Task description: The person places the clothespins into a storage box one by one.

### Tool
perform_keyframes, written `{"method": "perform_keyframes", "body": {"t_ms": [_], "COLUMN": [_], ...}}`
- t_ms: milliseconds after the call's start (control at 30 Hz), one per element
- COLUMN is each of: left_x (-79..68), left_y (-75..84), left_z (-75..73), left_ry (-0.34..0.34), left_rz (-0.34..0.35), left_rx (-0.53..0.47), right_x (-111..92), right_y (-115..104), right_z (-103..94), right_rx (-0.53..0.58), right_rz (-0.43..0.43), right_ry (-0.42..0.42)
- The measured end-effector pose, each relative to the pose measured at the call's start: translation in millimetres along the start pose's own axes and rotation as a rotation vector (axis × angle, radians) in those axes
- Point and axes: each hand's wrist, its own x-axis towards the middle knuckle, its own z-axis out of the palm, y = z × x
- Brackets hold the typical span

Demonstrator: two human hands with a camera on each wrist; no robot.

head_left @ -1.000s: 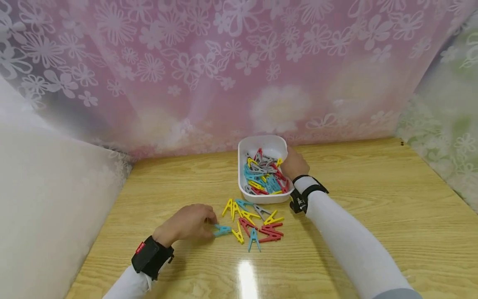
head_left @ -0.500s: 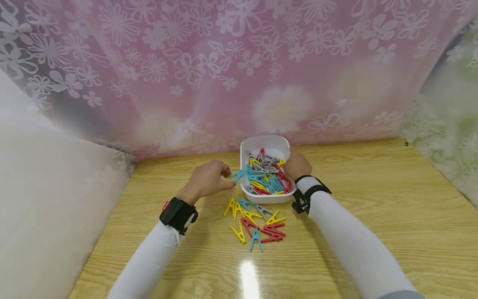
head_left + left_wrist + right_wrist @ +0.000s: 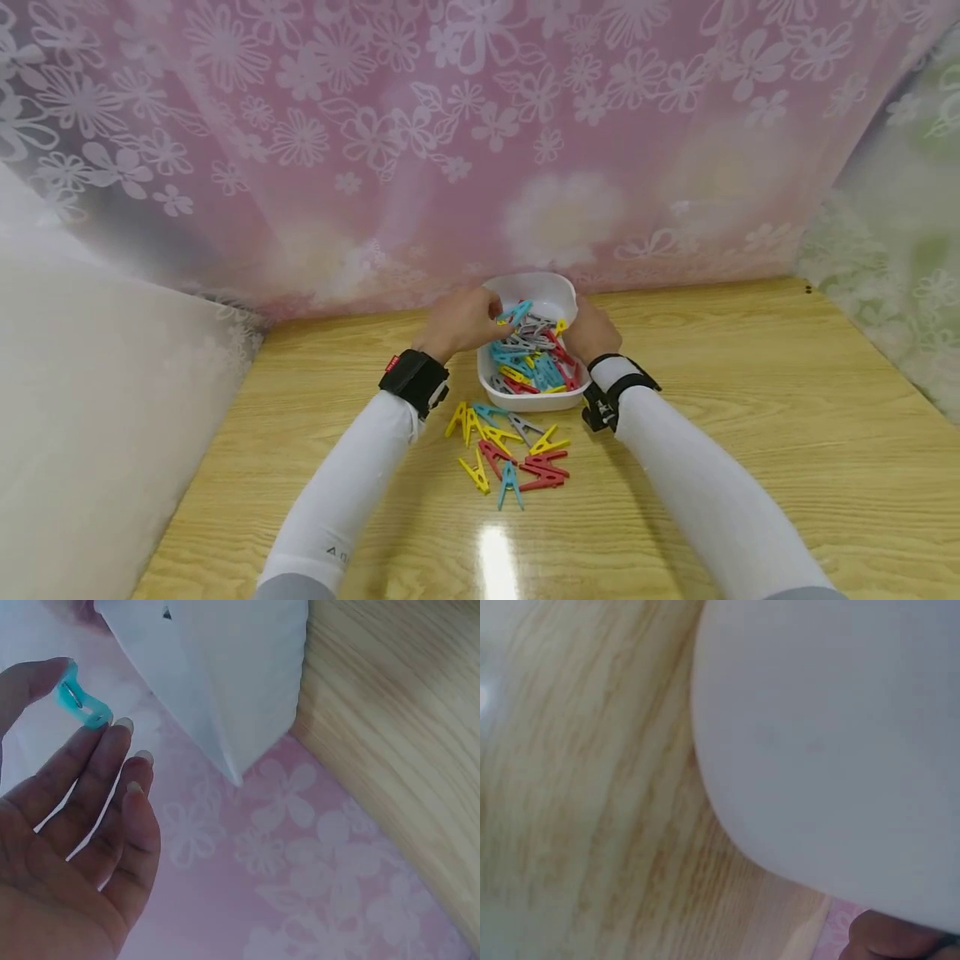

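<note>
Between thumb and fingertips my left hand (image 3: pixel 463 321) pinches a light blue clothespin (image 3: pixel 516 312) above the white plastic basin (image 3: pixel 534 402). The left wrist view shows this clothespin (image 3: pixel 81 701) at the tips of the thumb and forefinger, with the other fingers extended. My right hand (image 3: pixel 594 330) grips the basin's right rim; its fingertips are hidden in the head view. Only part of that hand (image 3: pixel 889 935) appears in the right wrist view, beside the basin wall (image 3: pixel 825 750). Blue, grey, red and yellow clothespins (image 3: pixel 528 362) lie heaped in the basin.
Several loose clothespins lie on the wooden table (image 3: pixel 315 400) in front of the basin, among them a blue one (image 3: pixel 509 483), a yellow one (image 3: pixel 476 473) and a red one (image 3: pixel 542 477). A pink flowered cloth (image 3: pixel 420 167) hangs just behind the basin.
My left hand has picked up a blue clothespin from the left of the table group and carried it up and right, over the basin. The right hand has stayed at the rim.
</note>
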Motion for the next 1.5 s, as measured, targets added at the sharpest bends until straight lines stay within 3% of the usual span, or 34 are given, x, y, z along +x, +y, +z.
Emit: {"method": "perform_keyframes", "body": {"t_ms": [233,400,533,700,833,1000,1067,1167,1400,1500], "left_x": [1.6,-15.8,-36.6,-64.7,-85.1,-106.9,-110.2,-112.2,-120.8,-124.3], "left_y": [-3.1,-17.2,-29.0,-38.8,-42.3,-45.0,-43.5,-40.0,-26.9,-22.7], "left_z": [15.7,20.1,22.0,28.2,26.6,25.4,26.8,31.7,46.0,48.7], "left_ry": [0.094,0.132,0.138,0.070,-0.017,-0.140,-0.157,-0.142,-0.137,-0.152], "left_rz": [-0.014,-0.081,-0.071,-0.058,-0.002,0.065,0.071,0.032,-0.203,-0.245], "left_rx": [-0.008,0.006,-0.039,-0.066,-0.072,-0.107,-0.107,-0.074,-0.029,-0.037], "right_x": [-1,3,4,2,-7,-19,-22,-26,-32,-34], "right_y": [-5,1,10,15,16,19,20,19,18,20], "right_z": [4.3,5.9,-1.7,-17.6,-32.9,-42.1,-45.2,-47.2,-45.2,-44.8], "right_rx": [0.010,0.034,0.055,0.090,0.097,0.106,0.121,0.131,0.160,0.176], "right_rz": [-0.011,-0.037,-0.072,-0.107,-0.102,-0.157,-0.179,-0.196,-0.202,-0.199], "right_ry": [-0.010,-0.030,-0.070,-0.205,-0.319,-0.369,-0.376,-0.374,-0.368,-0.361]}}
